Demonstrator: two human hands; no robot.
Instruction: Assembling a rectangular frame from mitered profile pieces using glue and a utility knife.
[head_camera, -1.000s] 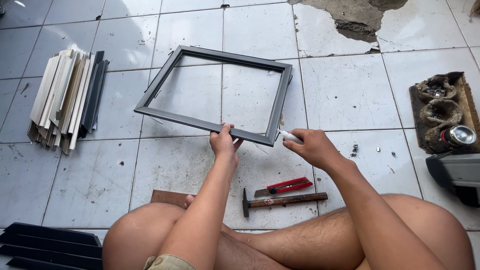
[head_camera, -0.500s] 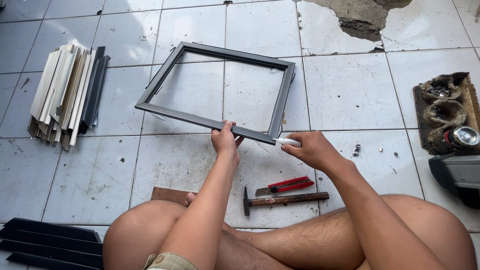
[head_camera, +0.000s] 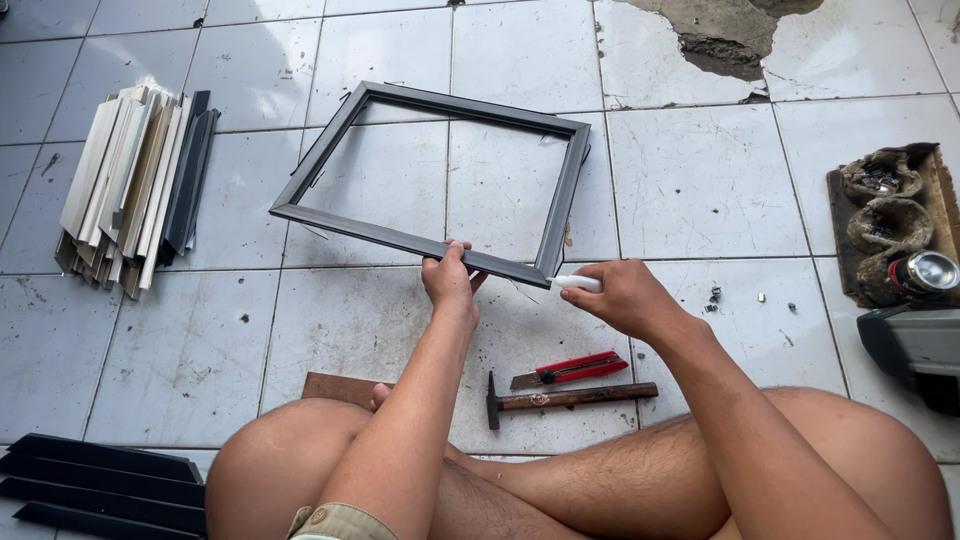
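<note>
Already joined on all four sides, the dark grey picture frame (head_camera: 430, 180) lies on the tiled floor (head_camera: 690, 190) in front of the seated person. The left hand (head_camera: 450, 278) grips the near rail, fingers wrapped over it and thumb under. The right hand (head_camera: 625, 297) is closed around a small white tube (head_camera: 575, 284), its tip touching the frame's near right corner. Judging from this, the frame is assembled and the corners are being finished; I cannot tell whether the other three corners are treated. A hammer (head_camera: 565, 398) and a red utility knife (head_camera: 570, 369) lie unused near the legs, a stack of moulding strips (head_camera: 130, 185) well to the left.
</note>
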